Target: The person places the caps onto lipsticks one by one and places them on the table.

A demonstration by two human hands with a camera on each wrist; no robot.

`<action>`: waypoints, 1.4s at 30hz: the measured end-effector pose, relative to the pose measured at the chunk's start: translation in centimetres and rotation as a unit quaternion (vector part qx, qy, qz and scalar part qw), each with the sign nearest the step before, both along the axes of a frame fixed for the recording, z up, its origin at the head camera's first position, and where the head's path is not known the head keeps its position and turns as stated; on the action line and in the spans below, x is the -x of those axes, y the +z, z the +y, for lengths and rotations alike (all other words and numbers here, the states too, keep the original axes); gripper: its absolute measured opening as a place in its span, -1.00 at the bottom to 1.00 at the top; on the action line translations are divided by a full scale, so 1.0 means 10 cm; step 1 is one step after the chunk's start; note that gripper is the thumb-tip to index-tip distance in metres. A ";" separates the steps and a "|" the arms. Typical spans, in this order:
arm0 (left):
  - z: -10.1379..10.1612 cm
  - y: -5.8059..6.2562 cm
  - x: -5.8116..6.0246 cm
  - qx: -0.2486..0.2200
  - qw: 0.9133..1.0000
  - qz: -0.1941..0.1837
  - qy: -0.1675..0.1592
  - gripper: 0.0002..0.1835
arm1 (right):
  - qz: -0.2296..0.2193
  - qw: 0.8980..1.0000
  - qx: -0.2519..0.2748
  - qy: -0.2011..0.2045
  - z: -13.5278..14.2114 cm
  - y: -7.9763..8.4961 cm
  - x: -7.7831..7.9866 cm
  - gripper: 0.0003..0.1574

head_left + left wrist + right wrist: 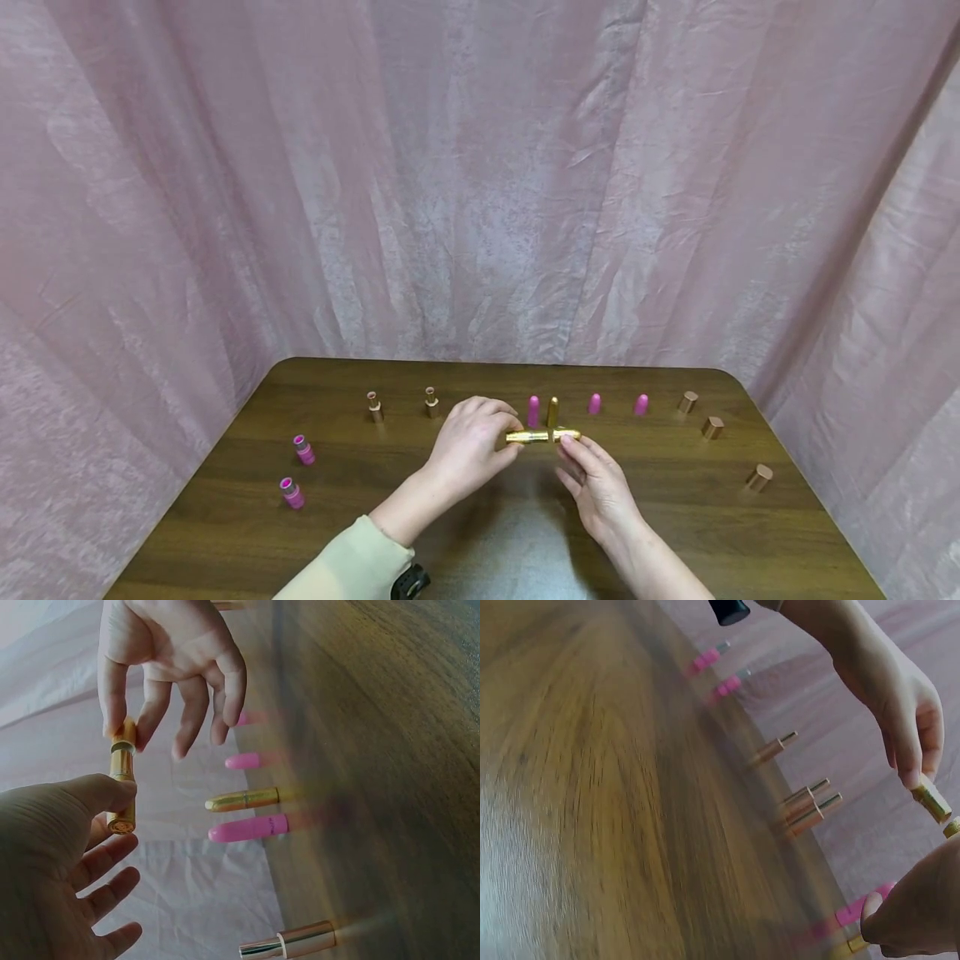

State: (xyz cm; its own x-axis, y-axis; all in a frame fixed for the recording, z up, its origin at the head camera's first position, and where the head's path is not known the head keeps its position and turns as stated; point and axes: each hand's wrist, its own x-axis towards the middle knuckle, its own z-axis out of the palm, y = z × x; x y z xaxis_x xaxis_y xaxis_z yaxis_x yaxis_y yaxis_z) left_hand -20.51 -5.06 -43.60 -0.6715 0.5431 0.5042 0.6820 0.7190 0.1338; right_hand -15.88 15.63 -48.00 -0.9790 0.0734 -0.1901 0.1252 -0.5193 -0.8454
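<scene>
Above the middle of the table, my left hand (471, 439) pinches a gold lipstick tube (527, 437) between thumb and fingers, holding it sideways. Its matching gold cap (567, 434) is pinched by my right hand (597, 487). In the left wrist view the cap (124, 733) is lined up with the tube's narrower end (121, 762); a thin gap seems to part them. The remaining fingers of the left hand (71, 832) are spread. Just behind stand a capped pink lipstick (533, 412) and a capped gold one (552, 412).
Uncapped rose-gold tubes (375, 407) stand back left; one shows only in the right wrist view. Two uncapped pink tubes (292, 493) are at the left. Two pink caps (595, 404) and three rose-gold caps (759, 477) stand right on the wooden table (675, 533). Curtains surround it.
</scene>
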 end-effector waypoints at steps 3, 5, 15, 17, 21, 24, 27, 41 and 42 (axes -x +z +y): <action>0.01 0.01 0.01 0.004 1.000 0.002 0.000 -0.85 | 0.000 1.000 0.011 0.000 -0.05 0.01 -0.01 -0.79; 0.01 0.02 0.01 0.006 1.000 0.002 0.000 -0.85 | 0.000 1.000 0.016 0.001 -0.07 0.01 -0.01 -0.78; 0.02 0.00 0.03 0.012 1.000 -0.008 0.005 -0.85 | -0.006 1.000 0.024 0.006 -0.15 -0.02 0.00 -0.82; 0.03 0.01 0.02 0.011 1.000 -0.007 0.002 -0.85 | -0.005 1.000 0.026 0.010 -0.16 -0.03 0.00 -0.82; 0.06 0.01 0.01 0.010 1.000 -0.002 -0.004 -0.85 | -0.002 1.000 0.024 0.015 -0.20 -0.02 0.01 -0.87; 0.07 0.00 0.00 0.013 1.000 0.002 -0.006 -0.84 | 0.000 1.000 0.023 0.014 -0.22 -0.02 0.01 -0.89; 0.09 -0.01 -0.01 0.017 1.000 0.006 -0.009 -0.84 | 0.000 1.000 0.024 0.011 -0.23 -0.02 0.02 -0.88; 0.12 -0.08 -0.04 0.018 0.999 0.026 -0.027 -0.82 | 0.014 1.000 0.018 -0.005 -0.26 -0.04 0.02 -0.83; 0.12 -0.09 -0.05 0.015 0.999 0.021 -0.026 -0.83 | 0.015 1.000 0.009 -0.009 -0.25 -0.05 0.02 -0.85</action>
